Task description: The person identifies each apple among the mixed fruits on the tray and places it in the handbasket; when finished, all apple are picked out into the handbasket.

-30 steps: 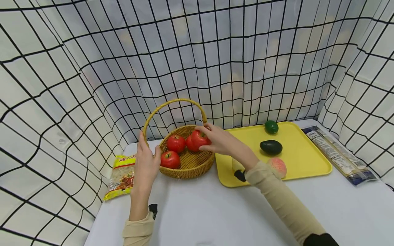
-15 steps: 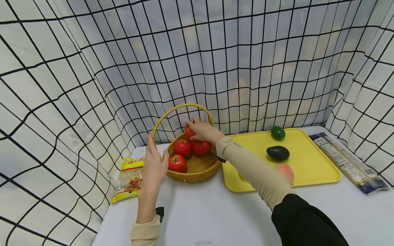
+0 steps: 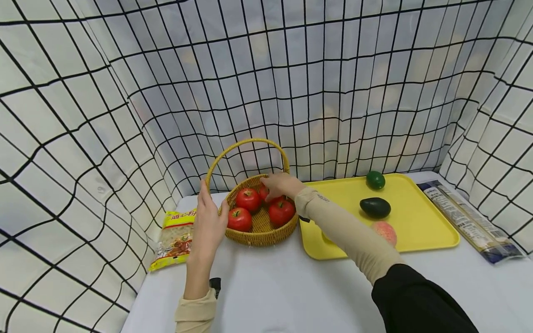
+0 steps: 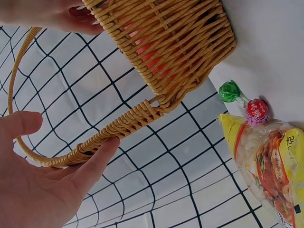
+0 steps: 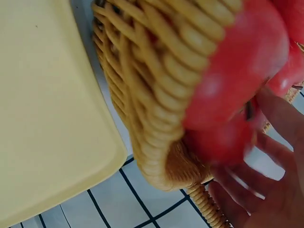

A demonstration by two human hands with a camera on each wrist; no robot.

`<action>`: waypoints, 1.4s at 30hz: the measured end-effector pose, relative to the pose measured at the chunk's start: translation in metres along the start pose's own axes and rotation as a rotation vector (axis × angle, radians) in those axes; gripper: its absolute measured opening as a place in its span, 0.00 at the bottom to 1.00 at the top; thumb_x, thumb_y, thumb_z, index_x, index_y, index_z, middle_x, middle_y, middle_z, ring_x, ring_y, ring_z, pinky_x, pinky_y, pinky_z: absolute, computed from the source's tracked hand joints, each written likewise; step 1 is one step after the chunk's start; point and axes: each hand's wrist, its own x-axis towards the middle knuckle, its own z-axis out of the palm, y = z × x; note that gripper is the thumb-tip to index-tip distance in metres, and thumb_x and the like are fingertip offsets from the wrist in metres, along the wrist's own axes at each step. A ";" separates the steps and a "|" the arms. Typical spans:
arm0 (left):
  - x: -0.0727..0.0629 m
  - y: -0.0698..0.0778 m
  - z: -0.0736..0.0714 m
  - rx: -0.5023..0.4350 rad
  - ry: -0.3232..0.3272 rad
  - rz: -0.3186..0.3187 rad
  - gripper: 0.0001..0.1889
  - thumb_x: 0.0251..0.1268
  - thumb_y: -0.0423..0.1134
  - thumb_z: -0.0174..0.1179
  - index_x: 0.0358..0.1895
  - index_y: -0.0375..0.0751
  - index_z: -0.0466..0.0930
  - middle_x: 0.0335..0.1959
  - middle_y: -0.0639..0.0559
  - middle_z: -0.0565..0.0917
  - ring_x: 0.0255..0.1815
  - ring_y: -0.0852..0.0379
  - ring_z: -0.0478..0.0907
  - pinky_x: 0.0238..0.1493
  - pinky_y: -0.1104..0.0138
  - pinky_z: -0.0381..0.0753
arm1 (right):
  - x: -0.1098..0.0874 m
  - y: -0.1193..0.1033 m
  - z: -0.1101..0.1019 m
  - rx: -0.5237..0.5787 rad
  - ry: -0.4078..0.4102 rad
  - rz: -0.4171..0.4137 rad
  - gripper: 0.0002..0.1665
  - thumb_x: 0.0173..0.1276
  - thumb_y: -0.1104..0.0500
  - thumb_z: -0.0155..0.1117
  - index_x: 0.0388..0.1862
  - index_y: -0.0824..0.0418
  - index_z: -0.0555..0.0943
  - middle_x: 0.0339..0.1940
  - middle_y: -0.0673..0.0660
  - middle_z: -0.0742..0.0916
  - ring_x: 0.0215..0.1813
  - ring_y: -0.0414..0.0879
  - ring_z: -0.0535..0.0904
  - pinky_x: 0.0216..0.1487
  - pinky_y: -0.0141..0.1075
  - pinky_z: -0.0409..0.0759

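A round woven basket (image 3: 262,239) with a tall arched handle (image 3: 250,142) holds several red tomatoes (image 3: 248,200). My left hand (image 3: 206,226) touches the left base of the handle; its fingers are straight and its thumb stands apart, as the left wrist view (image 4: 52,185) confirms. Inside the basket, my right hand (image 3: 283,184) reaches down at the back right with fingers curved round a tomato (image 5: 223,142). That tomato is partly hidden by the hand in the head view. Just in front of it lies another tomato (image 3: 281,212).
A yellow tray (image 3: 424,222) right of the basket bears an avocado (image 3: 375,208), a round dark green fruit (image 3: 375,180) and a peach (image 3: 385,232). A long package (image 3: 470,219) lies beyond it. A yellow food bag (image 3: 172,243) and wrapped lollipops (image 4: 257,110) lie at left; netting encloses the table.
My right hand has carried a tomato to the back of the basket, then lowered it. The front right tomato has shifted slightly forward. My left hand stays at the handle.
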 end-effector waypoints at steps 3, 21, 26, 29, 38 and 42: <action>0.001 -0.001 -0.001 -0.001 -0.003 -0.007 0.45 0.81 0.48 0.47 0.84 0.52 0.21 0.85 0.34 0.45 0.81 0.30 0.58 0.76 0.39 0.65 | -0.001 0.001 0.002 0.020 -0.027 -0.010 0.39 0.78 0.46 0.59 0.83 0.53 0.60 0.82 0.61 0.68 0.82 0.57 0.64 0.81 0.51 0.66; -0.002 -0.003 -0.002 -0.009 0.054 0.021 0.44 0.81 0.48 0.47 0.84 0.49 0.25 0.86 0.37 0.43 0.85 0.35 0.50 0.79 0.39 0.60 | -0.147 0.043 -0.005 0.322 0.454 -0.136 0.30 0.80 0.47 0.57 0.76 0.53 0.70 0.74 0.58 0.76 0.75 0.57 0.73 0.75 0.55 0.73; -0.003 0.003 -0.006 -0.003 0.186 0.060 0.42 0.80 0.46 0.50 0.85 0.43 0.35 0.86 0.41 0.39 0.87 0.40 0.36 0.80 0.39 0.58 | -0.226 0.062 0.002 0.436 0.706 -0.072 0.29 0.80 0.50 0.57 0.77 0.50 0.69 0.74 0.55 0.76 0.76 0.55 0.70 0.74 0.56 0.72; -0.010 0.010 -0.012 -0.034 0.258 0.122 0.39 0.80 0.44 0.51 0.84 0.40 0.43 0.86 0.42 0.43 0.87 0.42 0.36 0.81 0.39 0.58 | -0.264 0.071 0.004 0.462 0.832 -0.058 0.31 0.78 0.56 0.61 0.77 0.49 0.69 0.75 0.55 0.76 0.75 0.55 0.71 0.71 0.55 0.72; -0.023 0.030 -0.034 -0.132 0.276 0.348 0.30 0.81 0.45 0.50 0.82 0.49 0.57 0.83 0.51 0.59 0.85 0.48 0.54 0.81 0.42 0.60 | -0.309 0.088 0.004 0.358 1.031 -0.020 0.37 0.72 0.63 0.66 0.78 0.50 0.69 0.73 0.58 0.78 0.73 0.59 0.72 0.74 0.18 0.58; -0.023 0.035 -0.034 -0.122 0.210 0.383 0.30 0.81 0.48 0.50 0.82 0.53 0.58 0.83 0.54 0.60 0.85 0.49 0.54 0.82 0.43 0.59 | -0.303 0.091 0.004 0.357 1.032 -0.023 0.39 0.72 0.63 0.66 0.80 0.49 0.66 0.77 0.57 0.75 0.77 0.59 0.68 0.80 0.29 0.60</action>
